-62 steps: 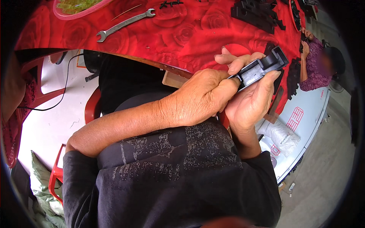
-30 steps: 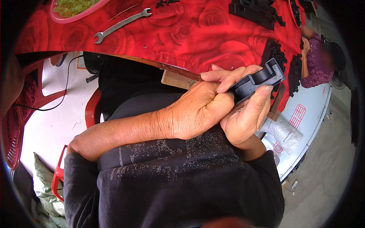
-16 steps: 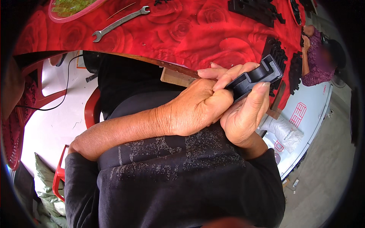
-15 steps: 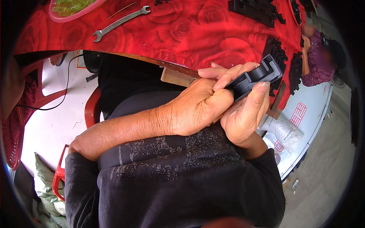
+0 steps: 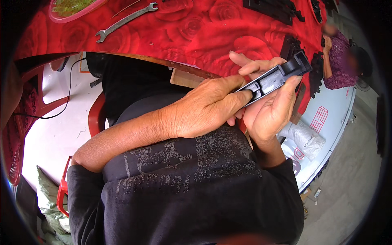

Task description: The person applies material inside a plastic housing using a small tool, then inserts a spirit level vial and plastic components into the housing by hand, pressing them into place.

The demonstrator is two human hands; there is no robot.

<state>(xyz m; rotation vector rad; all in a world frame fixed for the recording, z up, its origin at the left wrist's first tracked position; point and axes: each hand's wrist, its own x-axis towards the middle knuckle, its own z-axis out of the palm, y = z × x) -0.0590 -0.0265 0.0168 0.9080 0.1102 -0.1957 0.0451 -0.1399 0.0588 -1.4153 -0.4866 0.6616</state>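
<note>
Both hands hold a long black plastic part (image 5: 269, 83) above my lap, close to the table's near edge. It has a shallow trough along its length and a curved notch near the far right end. My left hand (image 5: 214, 102) pinches the near left end, its thumb lying at a small raised piece inside the trough. My right hand (image 5: 271, 104) cradles the part from below and the right, with the thumb against one side and fingers behind the other. The fingers under the part are partly hidden.
A red rose-patterned cloth covers the table (image 5: 179, 41). On it lie an open-end wrench (image 5: 126, 22), a pink-rimmed basket (image 5: 75, 18) of yellow-green pieces, and several black plastic parts (image 5: 271, 10). A white plastic bag (image 5: 306, 139) rests at the right. Another person (image 5: 343, 61) sits beyond.
The black part has turned so its trough faces up into view, and it has shifted slightly right. My left thumb now lies inside its near end.
</note>
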